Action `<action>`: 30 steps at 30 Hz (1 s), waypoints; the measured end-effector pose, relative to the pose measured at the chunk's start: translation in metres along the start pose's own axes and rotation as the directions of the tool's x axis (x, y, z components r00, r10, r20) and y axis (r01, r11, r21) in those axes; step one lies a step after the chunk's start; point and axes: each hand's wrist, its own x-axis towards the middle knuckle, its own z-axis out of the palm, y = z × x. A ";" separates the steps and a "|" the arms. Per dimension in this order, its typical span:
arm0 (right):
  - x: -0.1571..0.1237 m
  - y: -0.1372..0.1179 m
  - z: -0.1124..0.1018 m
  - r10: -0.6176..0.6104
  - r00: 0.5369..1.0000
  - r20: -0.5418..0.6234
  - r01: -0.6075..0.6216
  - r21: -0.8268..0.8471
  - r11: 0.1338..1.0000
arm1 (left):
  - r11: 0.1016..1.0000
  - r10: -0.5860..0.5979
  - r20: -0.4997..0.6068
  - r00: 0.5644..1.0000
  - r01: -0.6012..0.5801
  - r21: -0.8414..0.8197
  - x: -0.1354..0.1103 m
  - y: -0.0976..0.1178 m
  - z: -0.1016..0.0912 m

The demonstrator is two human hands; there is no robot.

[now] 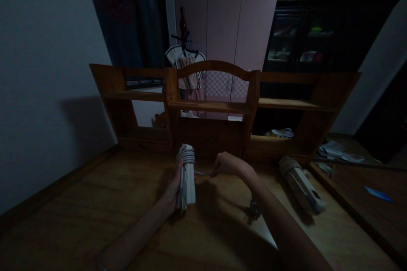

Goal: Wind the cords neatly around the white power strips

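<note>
My left hand (173,188) is closed around a long white power strip (190,186), held upright above the wooden surface. Several turns of its pale cord (187,155) are wrapped about the strip's upper end. From there a stretch of the cord runs right to my right hand (224,164), whose fingers are pinched together on it. Beside my right forearm dangles or lies a plug (255,208); which of the two I cannot tell. Further right, a second off-white power strip (302,186) rests on the surface with cord wound round its far end.
Behind my hands stands a wooden shelf unit (210,105) with open compartments, one holding a small white bundle (281,133). A wall (47,72) borders the left side. Past the surface's right edge, papers (337,151) and a blue packet (378,194) lie lower down. The room is dim.
</note>
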 end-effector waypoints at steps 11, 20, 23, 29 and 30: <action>-0.036 -0.037 -0.037 0.003 0.985 -0.174 -0.042 -0.217 0.975 | 0.993 0.093 0.003 0.996 -0.093 0.077 -0.010 0.002 0.020; -0.057 -0.091 -0.022 -0.128 0.974 -0.185 0.034 -0.440 0.897 | 0.935 0.252 0.067 0.965 -0.261 0.239 -0.002 0.001 0.019; -0.057 -0.088 -0.025 -0.121 0.980 -0.157 0.038 -0.451 0.892 | 0.887 0.287 0.080 0.955 -0.296 0.355 -0.001 0.000 0.020; -0.054 -0.086 -0.024 -0.106 0.980 -0.171 0.021 -0.437 0.899 | 0.835 0.443 0.040 0.896 -0.428 0.347 -0.015 0.000 0.032; -0.054 -0.088 -0.021 -0.111 0.979 -0.172 0.027 -0.429 0.903 | 0.806 0.486 0.022 0.874 -0.458 0.375 -0.017 0.002 0.033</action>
